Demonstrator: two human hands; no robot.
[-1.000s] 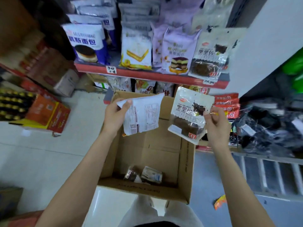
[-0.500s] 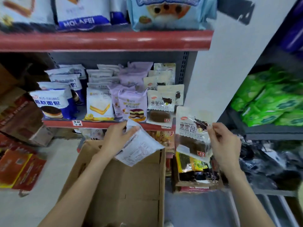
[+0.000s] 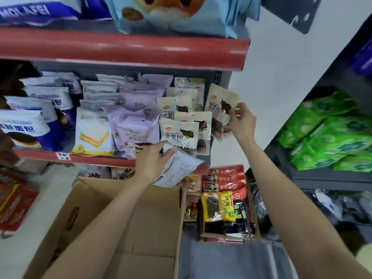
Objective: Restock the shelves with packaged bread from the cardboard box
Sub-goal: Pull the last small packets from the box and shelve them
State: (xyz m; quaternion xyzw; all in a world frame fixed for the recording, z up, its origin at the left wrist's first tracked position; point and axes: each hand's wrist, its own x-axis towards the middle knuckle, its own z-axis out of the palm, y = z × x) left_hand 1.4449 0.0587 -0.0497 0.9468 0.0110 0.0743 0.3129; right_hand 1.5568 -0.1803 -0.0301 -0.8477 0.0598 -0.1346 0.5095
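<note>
Left hand (image 3: 153, 162) and right hand (image 3: 240, 122) each hold a bread packet above the cardboard box (image 3: 124, 228)

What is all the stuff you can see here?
dark bread packs: several, cream, right end of middle shelf
purple packs: several, middle shelf
sandwich packs: a few, white and yellow, middle shelf
blue packs: several, left of middle shelf
box: one, brown, below shelf
red packs: several, in tray right of box
green packs: many, right-hand rack
left hand: grip on white pack, back side up
right hand: grip on held dark pack, at shelf end
</note>
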